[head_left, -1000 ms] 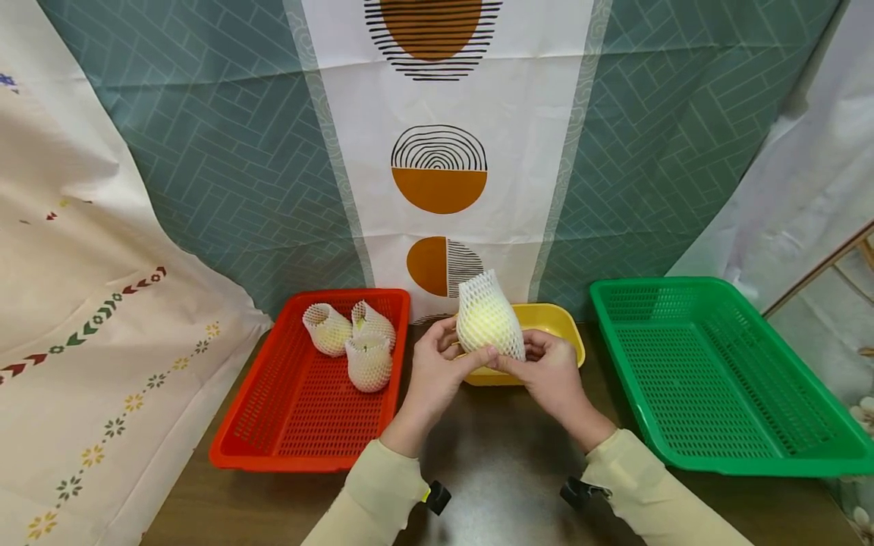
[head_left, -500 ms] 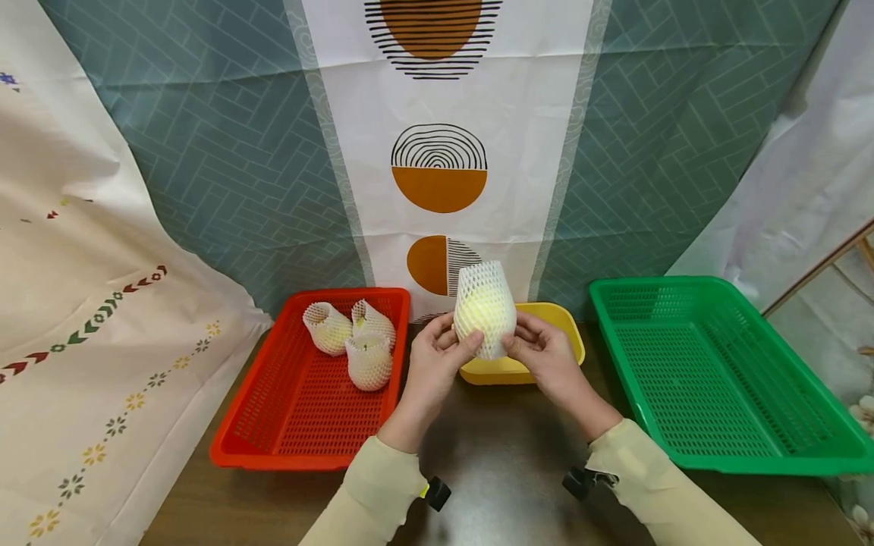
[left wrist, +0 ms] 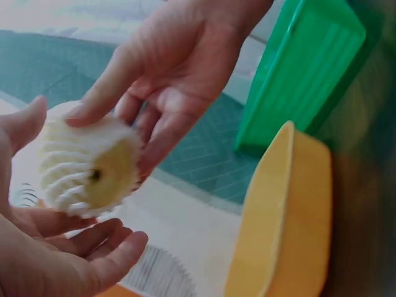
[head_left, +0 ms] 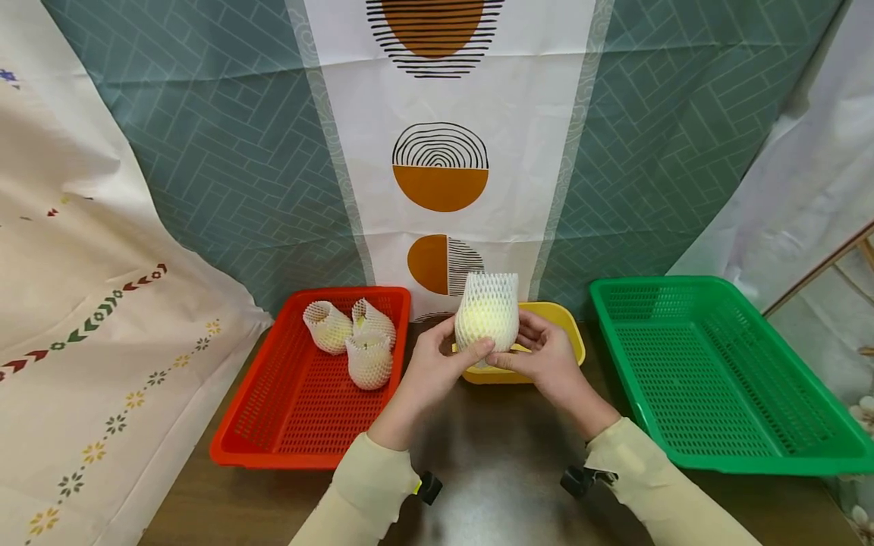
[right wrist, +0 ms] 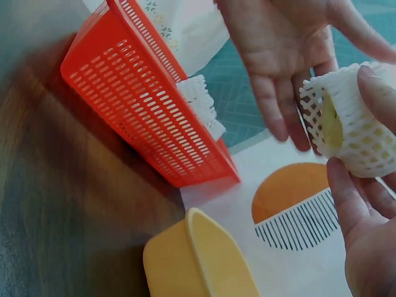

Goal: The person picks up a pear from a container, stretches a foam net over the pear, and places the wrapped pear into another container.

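Both hands hold up one round, pale yellow fruit (head_left: 488, 312) in a white foam net sleeve, above the yellow bin (head_left: 564, 334). My left hand (head_left: 432, 368) has its thumb in front, low on the net, and its fingers behind. From the other side my right hand (head_left: 551, 360) grips the net, thumb along the bottom. The sleeve's wide mouth points up in the head view. In the left wrist view the fruit (left wrist: 111, 176) shows a dark spot at its exposed end. The right thumb presses the net around the fruit (right wrist: 365, 130) in the right wrist view.
On the left, a red basket (head_left: 321, 417) contains 3 more fruits (head_left: 369, 364) in foam nets. A green basket (head_left: 710, 379) stands at the right. All three containers rest on a dark wooden table (head_left: 501, 470), with a patterned cloth (head_left: 232, 152) hanging behind.
The fruit has been turned between the hands: the sleeve first leaned left, then came upright with its mouth up. Both thumbs have shifted over the net. The baskets have not moved.
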`<state>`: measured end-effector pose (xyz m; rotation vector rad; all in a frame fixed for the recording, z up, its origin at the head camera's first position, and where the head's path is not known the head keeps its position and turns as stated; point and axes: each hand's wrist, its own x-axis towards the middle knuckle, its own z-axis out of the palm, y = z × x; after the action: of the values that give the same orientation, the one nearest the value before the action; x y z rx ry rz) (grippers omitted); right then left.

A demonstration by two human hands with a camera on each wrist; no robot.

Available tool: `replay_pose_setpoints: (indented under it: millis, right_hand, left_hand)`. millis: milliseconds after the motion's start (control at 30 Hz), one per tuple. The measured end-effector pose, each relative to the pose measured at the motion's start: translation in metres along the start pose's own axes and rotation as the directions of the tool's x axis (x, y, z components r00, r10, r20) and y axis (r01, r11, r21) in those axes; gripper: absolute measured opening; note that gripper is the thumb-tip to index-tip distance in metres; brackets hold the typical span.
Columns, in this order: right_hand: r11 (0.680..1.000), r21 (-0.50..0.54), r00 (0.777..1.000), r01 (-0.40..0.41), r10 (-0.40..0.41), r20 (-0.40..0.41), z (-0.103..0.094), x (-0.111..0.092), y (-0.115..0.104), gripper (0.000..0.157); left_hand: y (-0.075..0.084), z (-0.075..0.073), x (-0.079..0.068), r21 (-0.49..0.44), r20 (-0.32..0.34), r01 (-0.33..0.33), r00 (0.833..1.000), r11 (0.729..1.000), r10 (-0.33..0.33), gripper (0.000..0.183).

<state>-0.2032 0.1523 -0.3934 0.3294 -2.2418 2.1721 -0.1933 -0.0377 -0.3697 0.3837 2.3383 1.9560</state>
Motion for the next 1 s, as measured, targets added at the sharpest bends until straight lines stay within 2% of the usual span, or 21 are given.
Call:
replay_pose_setpoints:
  millis: [100, 233, 400, 467, 633, 667, 700, 900, 1000]
  right_hand:
    - [0.998, 0.044, 0.999, 0.036, -0.037, 0.008, 0.001, 0.000, 0.001, 0.071]
    - [0.993, 0.081, 0.996, 0.090, -0.092, 0.013, 0.004, 0.001, 0.000, 0.071]
    - [0.992, -0.012, 0.992, 0.128, -0.128, -0.004, 0.010, -0.002, -0.009, 0.071]
    - [0.990, -0.056, 0.991, 0.130, -0.131, -0.006, 0.013, -0.005, -0.015, 0.071]
    - [0.979, -0.141, 0.989, 0.147, -0.150, -0.006, 0.020, -0.010, -0.025, 0.070]
    - [0.976, -0.156, 0.988, 0.152, -0.155, -0.003, 0.022, -0.010, -0.026, 0.070]
    - [0.972, -0.173, 0.987, 0.157, -0.159, -0.001, 0.024, -0.010, -0.026, 0.070]
    - [0.960, -0.222, 0.985, 0.170, -0.170, 0.023, 0.036, -0.009, -0.027, 0.073]
    - [0.957, -0.215, 0.981, 0.196, -0.190, 0.049, 0.043, -0.008, -0.026, 0.074]
  left_hand:
    - [0.008, -0.005, -0.001, 0.083, 0.009, 0.005, 1.000, 0.997, -0.006, 0.059]
    - [0.015, -0.009, -0.002, 0.074, -0.030, 0.009, 1.000, 0.997, -0.006, 0.069]
    - [0.018, -0.014, -0.001, 0.130, -0.038, 0.008, 0.999, 0.991, -0.003, 0.071]
    - [0.028, -0.016, -0.005, 0.161, -0.030, 0.011, 1.000, 0.987, -0.006, 0.067]
    - [0.027, -0.020, -0.002, 0.216, -0.021, 0.011, 1.000, 0.976, -0.007, 0.065]
    - [0.022, -0.022, 0.000, 0.218, -0.021, 0.009, 1.000, 0.976, -0.005, 0.066]
    - [0.017, -0.023, 0.002, 0.219, -0.025, 0.004, 1.000, 0.976, 0.001, 0.067]
    - [0.014, -0.032, 0.001, 0.185, -0.042, -0.011, 0.999, 0.983, 0.019, 0.063]
    - [0.011, -0.040, 0.001, 0.172, -0.051, 0.018, 0.999, 0.985, -0.009, 0.064]
